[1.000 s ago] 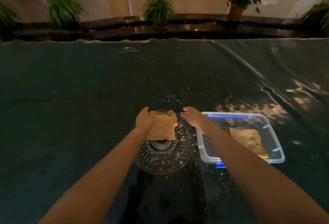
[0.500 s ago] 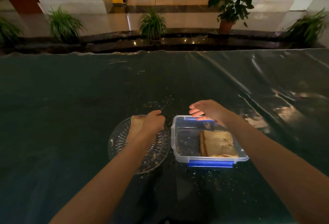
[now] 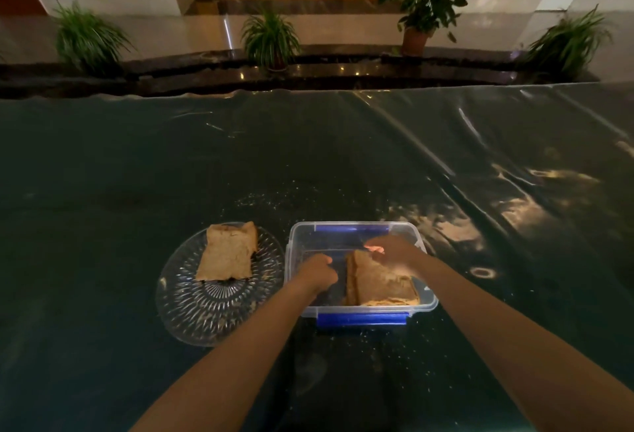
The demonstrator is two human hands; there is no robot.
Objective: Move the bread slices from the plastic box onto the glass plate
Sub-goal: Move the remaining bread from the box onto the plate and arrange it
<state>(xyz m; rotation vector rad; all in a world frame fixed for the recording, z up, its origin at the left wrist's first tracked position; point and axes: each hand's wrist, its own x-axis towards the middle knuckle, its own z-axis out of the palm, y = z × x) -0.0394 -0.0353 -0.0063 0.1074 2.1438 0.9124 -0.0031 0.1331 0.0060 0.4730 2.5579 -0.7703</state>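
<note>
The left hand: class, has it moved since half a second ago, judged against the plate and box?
Yes. The left hand left the plate, where a slice now lies, and went right, into the box.

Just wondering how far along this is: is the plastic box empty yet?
Not empty. Bread slices still lie in the plastic box, both hands reaching in; one slice sits on the glass plate.

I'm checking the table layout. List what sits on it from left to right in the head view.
glass plate with a bread slice on it → left hand → bread in the plastic box → right hand
</note>
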